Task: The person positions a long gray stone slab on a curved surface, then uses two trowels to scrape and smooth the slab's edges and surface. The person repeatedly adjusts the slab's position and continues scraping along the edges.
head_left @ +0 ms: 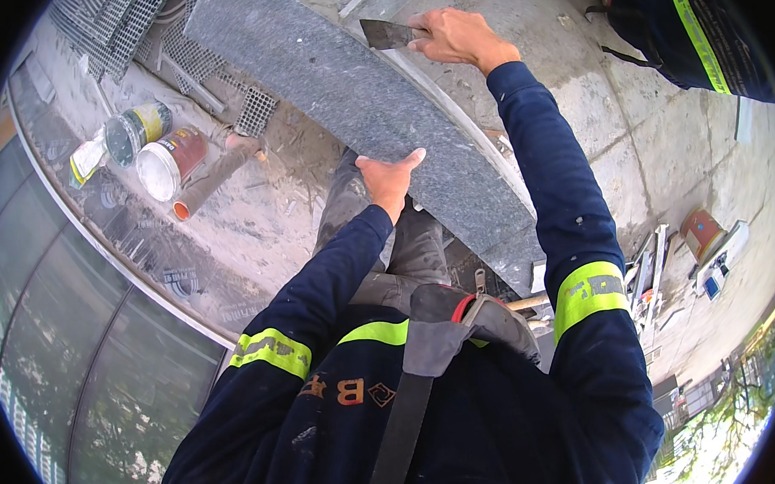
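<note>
A long speckled grey stone slab (324, 77) slants from the upper left down to the right in front of me. My left hand (388, 182) grips its near edge, thumb stretched over the top face and most fingers curled out of sight. Beyond the far edge, my right hand (455, 38) is closed around a putty knife (386, 34). The knife's dark, wide blade points left, over the slab's far edge. A pale strip (478, 134) runs along that edge.
Two paint-type buckets (160, 172) and an orange-brown pipe (215, 174) lie at left, near plastic grids (255, 111). A glass facade (83, 349) borders the left. Another person's dark sleeve (699, 32) shows upper right. A red bucket (699, 233) and loose tools lie right.
</note>
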The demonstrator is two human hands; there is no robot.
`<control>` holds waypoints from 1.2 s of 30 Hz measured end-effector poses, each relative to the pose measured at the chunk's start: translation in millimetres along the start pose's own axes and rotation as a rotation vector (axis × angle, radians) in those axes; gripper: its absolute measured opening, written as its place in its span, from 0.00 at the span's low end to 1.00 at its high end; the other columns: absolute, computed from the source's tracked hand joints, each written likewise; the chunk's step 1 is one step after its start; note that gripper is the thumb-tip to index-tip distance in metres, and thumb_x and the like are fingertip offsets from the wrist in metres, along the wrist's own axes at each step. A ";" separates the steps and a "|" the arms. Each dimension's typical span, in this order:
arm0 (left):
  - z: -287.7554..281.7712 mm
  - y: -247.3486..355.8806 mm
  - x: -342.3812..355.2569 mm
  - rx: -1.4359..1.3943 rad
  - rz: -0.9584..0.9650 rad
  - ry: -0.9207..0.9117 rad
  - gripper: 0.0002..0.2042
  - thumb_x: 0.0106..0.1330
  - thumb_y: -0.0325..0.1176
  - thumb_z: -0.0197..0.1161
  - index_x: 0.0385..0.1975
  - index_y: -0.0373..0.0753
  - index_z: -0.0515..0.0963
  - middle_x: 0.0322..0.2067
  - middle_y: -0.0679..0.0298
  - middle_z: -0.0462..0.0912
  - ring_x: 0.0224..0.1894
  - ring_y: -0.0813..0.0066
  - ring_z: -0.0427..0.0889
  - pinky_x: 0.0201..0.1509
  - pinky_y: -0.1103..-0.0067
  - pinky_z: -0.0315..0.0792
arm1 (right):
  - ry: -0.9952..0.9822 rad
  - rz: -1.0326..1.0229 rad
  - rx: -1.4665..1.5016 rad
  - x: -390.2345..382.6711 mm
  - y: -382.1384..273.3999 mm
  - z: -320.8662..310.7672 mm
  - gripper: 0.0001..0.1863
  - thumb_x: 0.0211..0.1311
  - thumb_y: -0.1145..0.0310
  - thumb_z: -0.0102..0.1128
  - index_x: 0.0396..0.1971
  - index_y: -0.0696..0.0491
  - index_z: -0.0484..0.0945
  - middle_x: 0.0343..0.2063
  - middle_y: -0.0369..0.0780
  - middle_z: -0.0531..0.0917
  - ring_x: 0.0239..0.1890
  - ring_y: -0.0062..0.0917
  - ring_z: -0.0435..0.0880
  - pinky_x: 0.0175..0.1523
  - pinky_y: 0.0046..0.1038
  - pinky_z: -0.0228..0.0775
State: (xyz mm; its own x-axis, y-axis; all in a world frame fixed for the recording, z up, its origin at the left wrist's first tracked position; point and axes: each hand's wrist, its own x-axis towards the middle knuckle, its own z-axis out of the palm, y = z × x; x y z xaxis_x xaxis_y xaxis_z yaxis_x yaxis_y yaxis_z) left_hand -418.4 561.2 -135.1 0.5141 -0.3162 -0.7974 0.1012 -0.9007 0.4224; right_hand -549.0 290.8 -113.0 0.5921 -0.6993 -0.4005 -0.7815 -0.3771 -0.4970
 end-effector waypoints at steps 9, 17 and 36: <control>-0.2 -5.1 3.8 0.079 -0.036 0.016 0.68 0.47 0.39 0.92 0.73 0.14 0.39 0.71 0.29 0.61 0.75 0.47 0.66 0.79 0.61 0.63 | 0.602 0.108 0.282 -62.6 3.1 -32.6 0.20 0.73 0.55 0.64 0.57 0.52 0.83 0.42 0.46 0.88 0.43 0.46 0.88 0.49 0.42 0.79; -7.9 -1.1 -7.6 -0.001 -0.035 -0.054 0.66 0.48 0.39 0.91 0.71 0.12 0.42 0.68 0.30 0.66 0.71 0.49 0.71 0.77 0.64 0.64 | -0.165 0.534 -0.075 -82.2 68.6 109.8 0.18 0.72 0.61 0.59 0.57 0.52 0.80 0.51 0.54 0.87 0.51 0.56 0.87 0.57 0.53 0.79; -2.7 0.9 -4.1 0.049 0.038 0.045 0.49 0.48 0.40 0.91 0.58 0.20 0.61 0.57 0.37 0.75 0.62 0.47 0.79 0.69 0.64 0.72 | 0.243 0.211 0.075 25.7 -71.4 16.6 0.20 0.68 0.54 0.61 0.50 0.53 0.83 0.42 0.55 0.90 0.46 0.54 0.91 0.52 0.52 0.82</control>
State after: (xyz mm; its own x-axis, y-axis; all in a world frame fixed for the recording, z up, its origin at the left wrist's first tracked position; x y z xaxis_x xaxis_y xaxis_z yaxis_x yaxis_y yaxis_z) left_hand -418.1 562.4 -130.3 0.5544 -0.3376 -0.7607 0.0401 -0.9021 0.4296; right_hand -474.7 309.8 -100.6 0.3477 -0.8851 -0.3094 -0.8597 -0.1694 -0.4819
